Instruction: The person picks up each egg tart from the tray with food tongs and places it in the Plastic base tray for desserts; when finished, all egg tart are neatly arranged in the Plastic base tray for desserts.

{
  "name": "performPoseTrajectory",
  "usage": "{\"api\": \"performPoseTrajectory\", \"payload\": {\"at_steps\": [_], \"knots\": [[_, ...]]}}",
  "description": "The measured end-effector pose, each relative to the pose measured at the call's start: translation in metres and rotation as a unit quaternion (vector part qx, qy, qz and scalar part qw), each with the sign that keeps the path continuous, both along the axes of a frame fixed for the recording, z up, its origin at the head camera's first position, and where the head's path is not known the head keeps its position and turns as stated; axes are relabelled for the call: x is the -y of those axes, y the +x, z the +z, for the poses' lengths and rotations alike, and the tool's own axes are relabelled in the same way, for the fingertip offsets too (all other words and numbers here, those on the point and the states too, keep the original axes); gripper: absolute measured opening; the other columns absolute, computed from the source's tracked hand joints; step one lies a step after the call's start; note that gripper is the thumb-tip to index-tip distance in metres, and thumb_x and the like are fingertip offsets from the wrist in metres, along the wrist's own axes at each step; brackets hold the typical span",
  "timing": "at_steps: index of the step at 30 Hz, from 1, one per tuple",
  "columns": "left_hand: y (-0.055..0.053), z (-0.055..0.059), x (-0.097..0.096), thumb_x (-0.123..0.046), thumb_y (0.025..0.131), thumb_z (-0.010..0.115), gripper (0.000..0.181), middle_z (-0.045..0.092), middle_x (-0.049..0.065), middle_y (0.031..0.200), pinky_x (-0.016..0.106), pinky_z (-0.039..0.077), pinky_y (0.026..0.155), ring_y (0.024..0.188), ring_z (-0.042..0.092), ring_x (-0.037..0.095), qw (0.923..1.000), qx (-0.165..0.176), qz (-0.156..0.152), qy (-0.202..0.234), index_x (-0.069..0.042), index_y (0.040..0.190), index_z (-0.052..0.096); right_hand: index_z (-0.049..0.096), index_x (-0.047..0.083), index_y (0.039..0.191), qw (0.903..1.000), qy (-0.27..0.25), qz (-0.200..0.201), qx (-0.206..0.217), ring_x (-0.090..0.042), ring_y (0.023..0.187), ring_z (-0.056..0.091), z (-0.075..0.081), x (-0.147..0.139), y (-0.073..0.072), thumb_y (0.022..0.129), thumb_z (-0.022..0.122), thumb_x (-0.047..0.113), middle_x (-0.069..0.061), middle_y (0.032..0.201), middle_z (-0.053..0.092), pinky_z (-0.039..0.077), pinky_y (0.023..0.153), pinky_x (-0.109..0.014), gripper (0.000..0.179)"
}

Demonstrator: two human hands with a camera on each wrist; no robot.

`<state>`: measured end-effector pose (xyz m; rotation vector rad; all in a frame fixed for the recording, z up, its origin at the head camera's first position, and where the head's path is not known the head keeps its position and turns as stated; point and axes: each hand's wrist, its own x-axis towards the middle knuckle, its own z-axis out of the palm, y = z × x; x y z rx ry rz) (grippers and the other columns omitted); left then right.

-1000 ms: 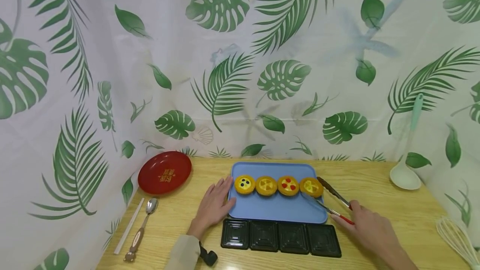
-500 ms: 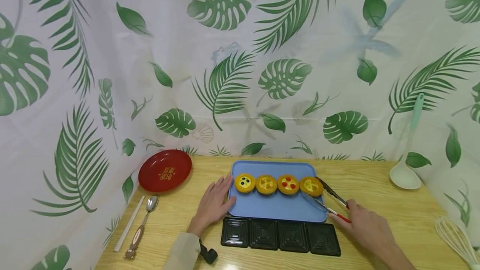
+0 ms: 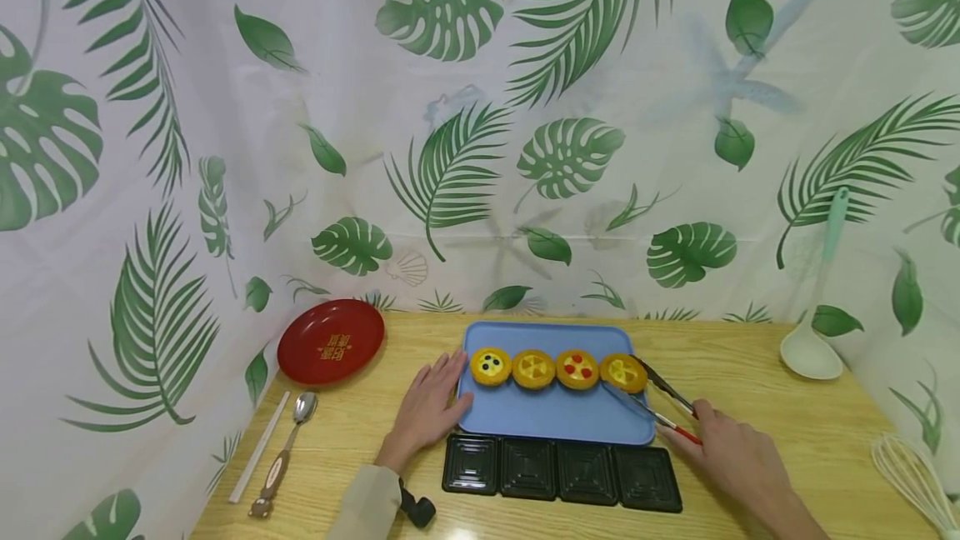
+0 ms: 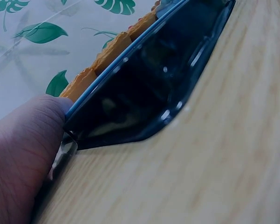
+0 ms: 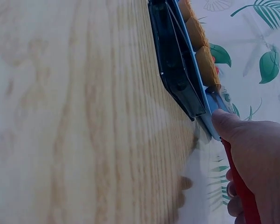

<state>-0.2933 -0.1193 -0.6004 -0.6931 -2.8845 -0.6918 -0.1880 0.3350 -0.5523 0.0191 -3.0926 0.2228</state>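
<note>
In the head view a blue tray (image 3: 555, 419) carries a row of several egg tarts, topped with blueberries, yellow pieces and red fruit. My left hand (image 3: 429, 407) lies with extended fingers against the tray's left edge. My right hand (image 3: 738, 452) holds red-handled tongs (image 3: 678, 425), whose spread tips stand on either side of the rightmost tart (image 3: 622, 373); whether they touch it I cannot tell. The right wrist view shows the thumb along the red handle (image 5: 242, 186), fingers wrapped beneath. In front of the tray sits a black mold (image 3: 528, 469) with several square sections.
A red plate (image 3: 330, 342) leans at the back left, with a spoon (image 3: 287, 452) and white chopsticks (image 3: 258, 448) below it. At the right are a ladle (image 3: 812, 348) against the wall and a whisk (image 3: 911, 473). Leaf-printed cloth (image 3: 465, 190) hangs behind the wooden table (image 3: 750, 365).
The right hand and tongs have shifted slightly left and up since the earliest frame. The left hand, tray and tarts look the same.
</note>
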Motion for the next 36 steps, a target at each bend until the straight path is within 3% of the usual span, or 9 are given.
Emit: {"api": "performPoseTrajectory", "payload": {"at_steps": [18, 24, 30, 36], "knots": [[0.001, -0.002, 0.001, -0.049, 0.106, 0.046, 0.072, 0.027, -0.002, 0.171, 0.050, 0.018, 0.129, 0.159, 0.025, 0.025, 1.0000, 0.000, 0.005, -0.008, -0.014, 0.167, 0.027, 0.059, 0.005, 0.104, 0.9993, -0.017, 0.009, -0.032, -0.020, 0.050, 0.043, 0.011, -0.004, 0.006, 0.097, 0.054, 0.072, -0.002, 0.063, 0.046, 0.033, 0.041, -0.035, 0.068], [0.001, 0.000, 0.000, -0.048, 0.106, 0.047, 0.072, 0.027, -0.002, 0.171, 0.050, 0.018, 0.129, 0.159, 0.025, 0.025, 0.9999, 0.000, 0.006, -0.010, -0.014, 0.167, 0.027, 0.059, 0.007, 0.103, 0.9993, -0.026, 0.002, -0.028, -0.020, 0.050, 0.044, 0.019, -0.001, 0.006, 0.094, 0.058, 0.073, -0.001, 0.063, 0.045, 0.034, 0.041, -0.035, 0.066], [0.000, 0.000, 0.000, -0.049, 0.106, 0.046, 0.073, 0.027, -0.002, 0.171, 0.050, 0.018, 0.129, 0.159, 0.024, 0.025, 0.9999, 0.002, 0.007, -0.014, -0.015, 0.167, 0.026, 0.062, 0.004, 0.112, 0.9998, -0.017, 0.003, -0.005, -0.021, 0.053, 0.047, 0.031, 0.013, 0.006, 0.092, 0.056, 0.077, -0.001, 0.068, 0.052, 0.037, 0.042, -0.034, 0.076], [-0.001, -0.002, 0.000, -0.050, 0.106, 0.045, 0.073, 0.025, -0.003, 0.172, 0.048, 0.016, 0.129, 0.160, 0.022, 0.023, 0.9999, 0.003, 0.007, -0.015, -0.016, 0.167, 0.025, 0.061, 0.004, 0.110, 0.9998, 0.001, 0.018, -0.003, -0.019, 0.052, 0.045, 0.035, 0.027, 0.008, 0.092, 0.062, 0.073, -0.001, 0.067, 0.050, 0.036, 0.043, -0.032, 0.071]]}}
